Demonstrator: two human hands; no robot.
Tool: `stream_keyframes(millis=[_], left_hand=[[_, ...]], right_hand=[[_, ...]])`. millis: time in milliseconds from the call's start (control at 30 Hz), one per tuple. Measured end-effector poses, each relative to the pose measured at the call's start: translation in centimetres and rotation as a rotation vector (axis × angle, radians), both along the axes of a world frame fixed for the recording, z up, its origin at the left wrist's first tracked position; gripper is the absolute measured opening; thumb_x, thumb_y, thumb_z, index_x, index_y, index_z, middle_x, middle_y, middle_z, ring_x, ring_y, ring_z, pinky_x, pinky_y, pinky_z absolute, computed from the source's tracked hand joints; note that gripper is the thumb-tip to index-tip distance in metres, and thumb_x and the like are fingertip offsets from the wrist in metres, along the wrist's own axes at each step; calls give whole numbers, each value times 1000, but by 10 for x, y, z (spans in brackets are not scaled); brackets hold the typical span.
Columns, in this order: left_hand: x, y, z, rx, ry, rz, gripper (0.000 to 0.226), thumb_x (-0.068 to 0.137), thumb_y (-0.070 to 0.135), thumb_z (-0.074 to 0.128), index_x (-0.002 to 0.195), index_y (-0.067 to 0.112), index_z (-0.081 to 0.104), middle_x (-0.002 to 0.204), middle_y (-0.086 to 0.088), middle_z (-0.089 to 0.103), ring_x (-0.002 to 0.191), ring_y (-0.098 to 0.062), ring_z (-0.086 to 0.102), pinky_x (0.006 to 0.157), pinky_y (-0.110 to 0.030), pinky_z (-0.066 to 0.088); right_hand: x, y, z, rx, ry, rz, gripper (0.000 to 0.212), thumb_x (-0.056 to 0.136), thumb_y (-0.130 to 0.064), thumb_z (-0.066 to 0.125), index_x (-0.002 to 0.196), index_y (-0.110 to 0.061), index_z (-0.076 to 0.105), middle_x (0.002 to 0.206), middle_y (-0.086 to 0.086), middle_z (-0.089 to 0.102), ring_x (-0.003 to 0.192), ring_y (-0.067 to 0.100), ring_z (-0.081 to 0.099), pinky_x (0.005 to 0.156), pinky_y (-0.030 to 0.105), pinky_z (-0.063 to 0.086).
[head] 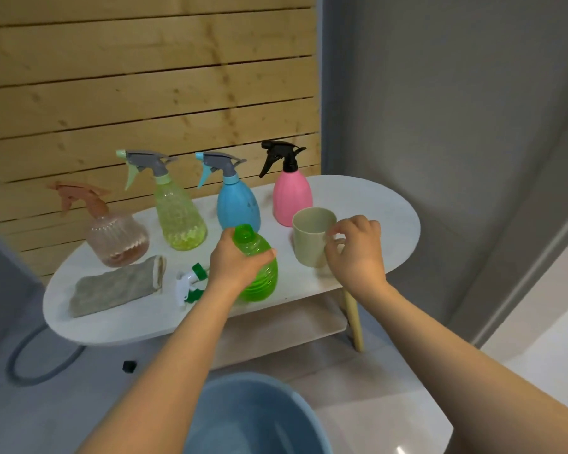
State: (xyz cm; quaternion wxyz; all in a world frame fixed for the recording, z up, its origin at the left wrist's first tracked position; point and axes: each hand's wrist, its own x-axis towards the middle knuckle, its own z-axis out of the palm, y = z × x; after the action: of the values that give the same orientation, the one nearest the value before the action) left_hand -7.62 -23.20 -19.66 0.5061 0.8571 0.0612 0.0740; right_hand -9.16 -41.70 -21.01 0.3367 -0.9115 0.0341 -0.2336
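A green ribbed spray bottle (259, 280) without its head stands on the white oval table (374, 204), its neck open. My left hand (236, 260) grips it around the shoulder. Its white and green spray head (191, 283) lies on the table just to the left. A beige cup (310, 237) stands to the right of the bottle, and my right hand (354, 253) pinches its handle, fingers curled around it.
Along the back stand a brown-topped clear bottle (117, 237), a yellow-green one (177, 214), a blue one (238, 204) and a pink one (291, 194). A grey cloth (115, 286) lies front left. A blue basin (253, 417) sits on the floor below, and a grey hose (43, 365) at left.
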Motion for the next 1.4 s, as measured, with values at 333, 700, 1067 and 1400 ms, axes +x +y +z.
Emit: stream_keyframes(millis=[333, 700, 1067, 1400], left_hand=[[0, 21, -7, -102, 151, -177, 111, 56, 38, 88, 144, 26, 22, 133, 2, 46, 118, -17, 48, 103, -35, 40], [-3, 81, -35, 688, 298, -149, 65, 84, 52, 61, 142, 32, 38, 157, -10, 13, 144, -29, 11, 114, -39, 14], [-29, 118, -9, 276, 85, 50, 15, 81, 27, 74, 93, 19, 72, 91, 4, 65, 90, -12, 57, 75, -21, 42], [-78, 123, 48, -167, -20, 137, 4, 83, 14, 71, 85, 10, 71, 83, -6, 71, 76, -19, 67, 76, -30, 56]], right_hand=[[-4, 40, 3, 123, 142, 397, 46, 83, -14, 64, 127, -20, 56, 123, -1, 56, 96, 7, 50, 78, 9, 33], [-9, 81, 6, 103, 95, 184, 27, 80, -22, 64, 93, -13, 43, 91, -3, 43, 86, 18, 43, 70, 29, 35], [-27, 89, 7, 34, -56, 344, 20, 77, -9, 65, 92, -8, 52, 89, -2, 46, 80, 14, 42, 65, 24, 32], [-37, 90, 21, 29, -121, 448, 30, 78, -11, 68, 108, -10, 63, 97, 0, 52, 83, 17, 50, 76, 28, 44]])
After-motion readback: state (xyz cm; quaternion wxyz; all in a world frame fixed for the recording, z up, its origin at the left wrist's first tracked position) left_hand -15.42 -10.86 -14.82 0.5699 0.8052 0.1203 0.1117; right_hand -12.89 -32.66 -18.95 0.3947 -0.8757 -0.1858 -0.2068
